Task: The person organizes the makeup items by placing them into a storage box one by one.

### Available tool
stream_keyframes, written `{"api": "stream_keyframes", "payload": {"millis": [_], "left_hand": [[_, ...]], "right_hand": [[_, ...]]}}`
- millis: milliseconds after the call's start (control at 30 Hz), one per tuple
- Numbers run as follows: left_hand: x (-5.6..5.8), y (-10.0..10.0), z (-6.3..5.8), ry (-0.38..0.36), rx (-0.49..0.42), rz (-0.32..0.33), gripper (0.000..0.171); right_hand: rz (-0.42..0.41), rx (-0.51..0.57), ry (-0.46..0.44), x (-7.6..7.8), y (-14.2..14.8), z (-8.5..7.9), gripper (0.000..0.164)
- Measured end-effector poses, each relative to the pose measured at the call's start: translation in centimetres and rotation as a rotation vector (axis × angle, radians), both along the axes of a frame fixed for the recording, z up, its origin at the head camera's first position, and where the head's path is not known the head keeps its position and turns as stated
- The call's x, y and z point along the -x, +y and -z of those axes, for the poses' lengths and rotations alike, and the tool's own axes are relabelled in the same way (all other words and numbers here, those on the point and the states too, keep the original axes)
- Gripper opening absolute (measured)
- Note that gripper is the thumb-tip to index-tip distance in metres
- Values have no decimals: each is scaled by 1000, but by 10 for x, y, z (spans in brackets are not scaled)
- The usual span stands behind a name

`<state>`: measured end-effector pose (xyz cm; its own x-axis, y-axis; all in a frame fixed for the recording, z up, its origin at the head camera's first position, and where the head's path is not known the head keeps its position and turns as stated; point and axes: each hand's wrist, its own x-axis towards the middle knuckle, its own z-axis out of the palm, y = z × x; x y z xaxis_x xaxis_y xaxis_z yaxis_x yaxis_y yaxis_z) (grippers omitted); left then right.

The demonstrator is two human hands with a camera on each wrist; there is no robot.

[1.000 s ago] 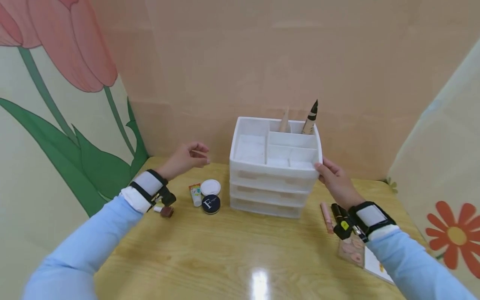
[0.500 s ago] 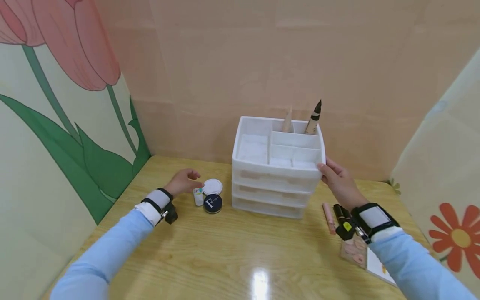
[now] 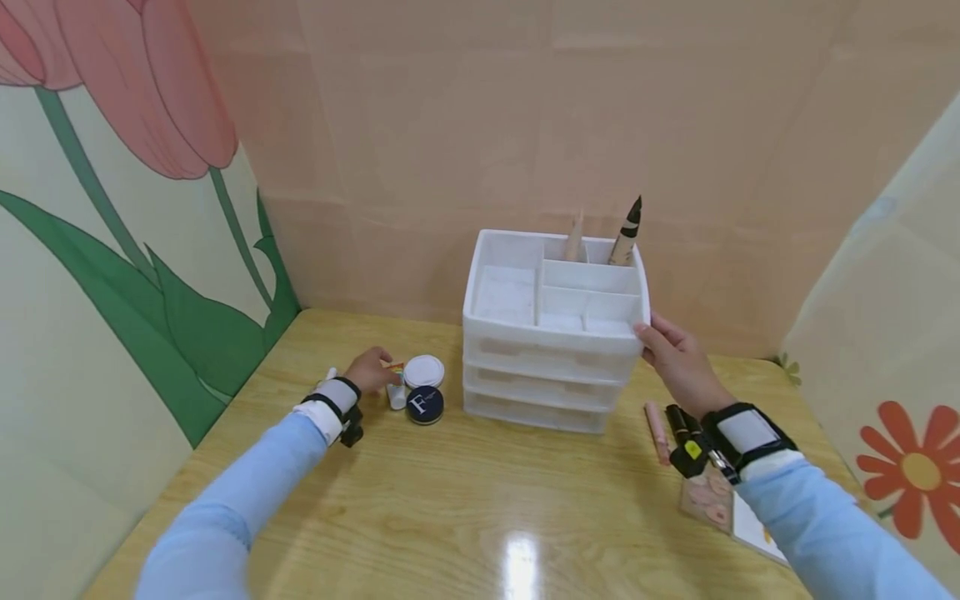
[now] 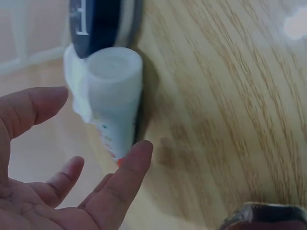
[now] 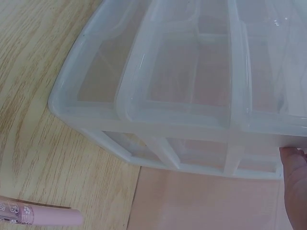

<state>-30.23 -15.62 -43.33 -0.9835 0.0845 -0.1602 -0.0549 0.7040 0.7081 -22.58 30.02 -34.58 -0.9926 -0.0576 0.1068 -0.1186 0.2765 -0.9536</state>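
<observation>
My left hand (image 3: 371, 372) is at a small white tube (image 4: 115, 100) with a printed body and white cap, lying on the wooden table. In the left wrist view the thumb and fingers are spread to either side of it, one fingertip right at its printed end. Beside the tube are a round white case (image 3: 424, 371) and a dark round case (image 3: 425, 405) marked with an F. My right hand (image 3: 678, 367) grips the right side of a white drawer organizer (image 3: 547, 375), thumb at the top front corner. Its other fingers are partly hidden behind the side.
Two pencil-shaped items stand in the organizer's back slots, one the dark-tipped tube (image 3: 626, 233). On the right lie a pink tube (image 3: 657, 433), black tubes (image 3: 677, 423), a palette (image 3: 707, 498) and a white flat item (image 3: 756, 529). A dark brown-red object (image 4: 268, 215) is near the left wrist.
My left hand has come down and forward from above the table's left back to the white tube. The right hand keeps its hold on the organizer, which stays put.
</observation>
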Motion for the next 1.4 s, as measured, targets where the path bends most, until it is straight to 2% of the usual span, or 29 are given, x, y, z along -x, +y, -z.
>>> {"api": "stream_keyframes", "payload": {"millis": [200, 433, 600, 767, 967, 1200, 1400], "left_hand": [[15, 1, 13, -52, 41, -11, 63], [23, 4, 12, -68, 125, 1, 68], [29, 6, 15, -18, 246, 45, 64], [35, 9, 14, -14, 331, 80, 57], [46, 8, 18, -58, 328, 90, 24], [51, 11, 23, -20, 387, 91, 22], [50, 13, 24, -32, 394, 68, 24]], "right_hand": [[-3, 0, 26, -1, 1, 1, 62], [0, -13, 20, 0, 1, 1, 61], [9, -3, 6, 0, 0, 0, 63], [1, 2, 19, -1, 0, 0, 61], [2, 16, -5, 0, 0, 1, 63], [2, 15, -16, 0, 2, 1, 65], [-9, 19, 3, 0, 2, 1, 62]]}}
